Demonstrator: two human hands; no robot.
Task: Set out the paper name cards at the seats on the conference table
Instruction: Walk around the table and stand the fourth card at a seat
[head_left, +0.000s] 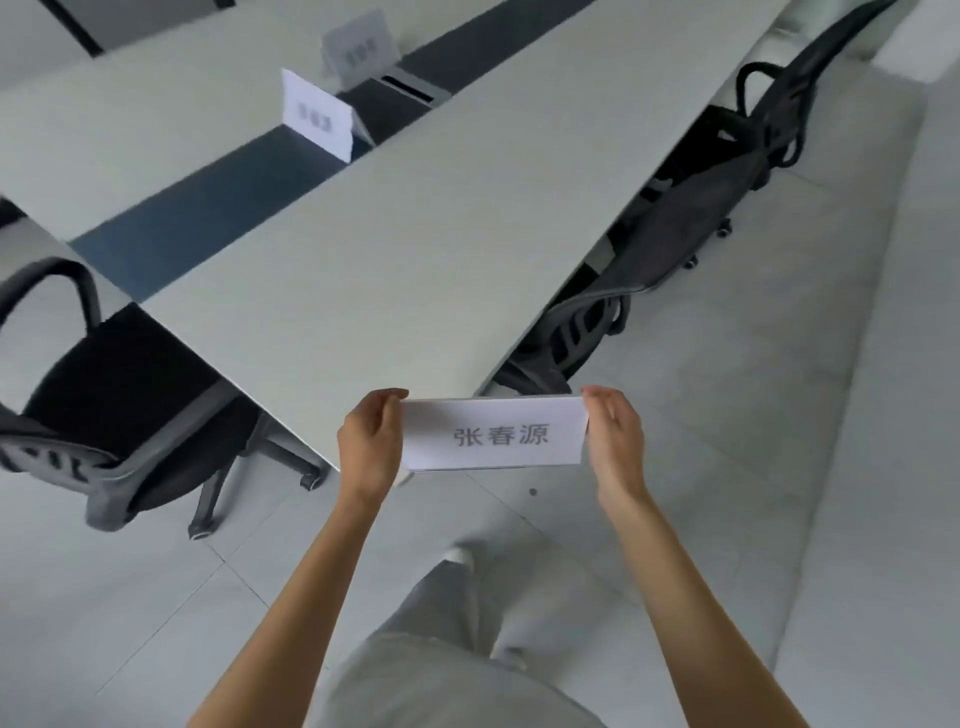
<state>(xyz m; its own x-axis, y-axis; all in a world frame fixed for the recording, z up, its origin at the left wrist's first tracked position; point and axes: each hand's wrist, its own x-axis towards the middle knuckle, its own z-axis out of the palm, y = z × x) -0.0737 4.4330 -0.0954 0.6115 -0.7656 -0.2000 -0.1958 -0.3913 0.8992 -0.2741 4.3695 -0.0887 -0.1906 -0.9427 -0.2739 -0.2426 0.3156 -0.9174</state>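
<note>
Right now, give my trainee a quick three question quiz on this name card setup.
1. True or false: the name card in hand is held by both the left hand and the right hand.
2. How many cards already stand on the conference table?
A) none B) two C) five
3. Fill in: the held card is ____ the table's near corner, not yet set down.

Key: 1 true. 2 B: the nearer standing card and the farther standing card. 3 beside.
</note>
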